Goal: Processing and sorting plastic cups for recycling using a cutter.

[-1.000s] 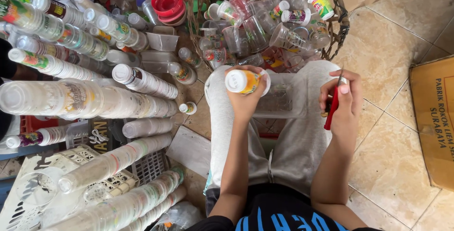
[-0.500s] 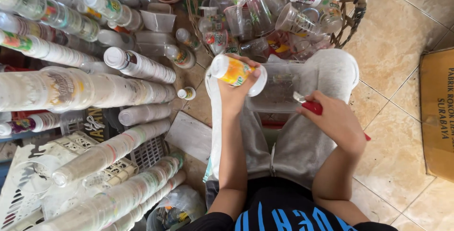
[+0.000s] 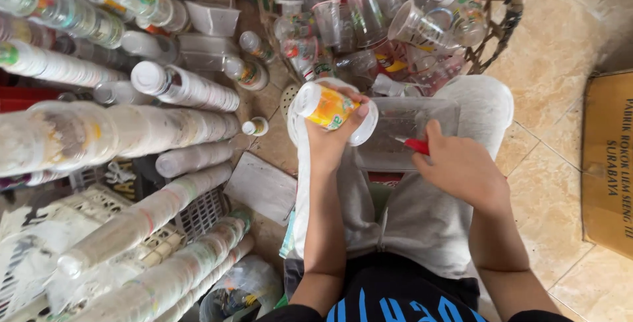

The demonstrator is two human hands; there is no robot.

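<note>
While the left hand (image 3: pixel 333 139) gripped a clear plastic cup (image 3: pixel 328 108) with an orange printed label above the lap, the right hand (image 3: pixel 461 170) closed around a red-handled cutter (image 3: pixel 415 145) just beside it. Behind stood a dark wire basket (image 3: pixel 501 25) heaped with crumpled transparent cups; long stacks of nested cups (image 3: pixel 119 131) lay left.

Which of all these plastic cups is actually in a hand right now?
The cup with the orange-yellow label, gripped sideways by the left hand. The others sit in stacks or the basket.
</note>
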